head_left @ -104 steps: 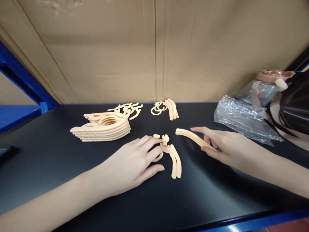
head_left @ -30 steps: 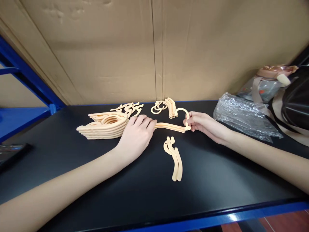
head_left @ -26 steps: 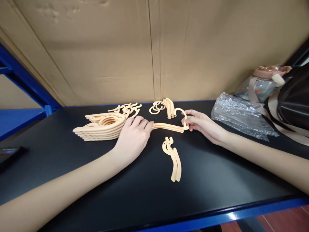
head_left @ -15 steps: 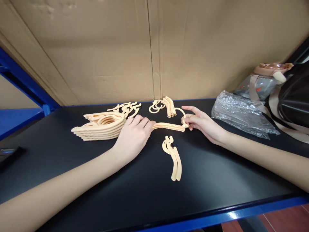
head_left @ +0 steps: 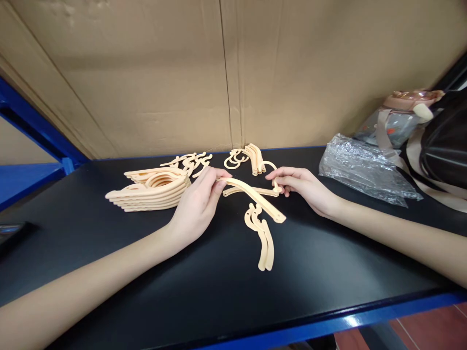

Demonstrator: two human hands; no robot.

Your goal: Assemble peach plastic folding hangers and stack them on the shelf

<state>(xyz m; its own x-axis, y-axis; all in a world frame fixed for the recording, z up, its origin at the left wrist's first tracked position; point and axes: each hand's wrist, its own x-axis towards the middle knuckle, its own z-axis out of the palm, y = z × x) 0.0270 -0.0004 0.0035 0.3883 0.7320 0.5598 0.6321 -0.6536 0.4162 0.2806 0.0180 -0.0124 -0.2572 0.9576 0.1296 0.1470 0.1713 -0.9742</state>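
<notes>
My left hand (head_left: 202,197) pinches one end of a curved, cream-coloured hanger arm (head_left: 257,197), which slants down to the right above the table. My right hand (head_left: 301,184) grips a cream hanger hook (head_left: 270,165) near its lower end. Behind the raised arm, another hanger arm (head_left: 239,191) lies with its right end at the hook's base; whether the two are joined I cannot tell. Nearer to me, two loose hanger arms (head_left: 269,248) lie beside small curved pieces (head_left: 251,217). Left of my left hand sits a stack of folded hangers (head_left: 146,198).
Loose hooked pieces (head_left: 188,162), more hooks (head_left: 234,159) and a bundle of arms (head_left: 254,158) lie along the back of the black table (head_left: 328,272). At right are a crumpled plastic bag (head_left: 359,170), a bottle (head_left: 397,119) and a dark bag (head_left: 445,146). Cardboard (head_left: 153,73) stands behind.
My left hand has lifted one hanger arm off the other and swung its right end toward me. The right hand keeps its grip on the hook, almost in place.
</notes>
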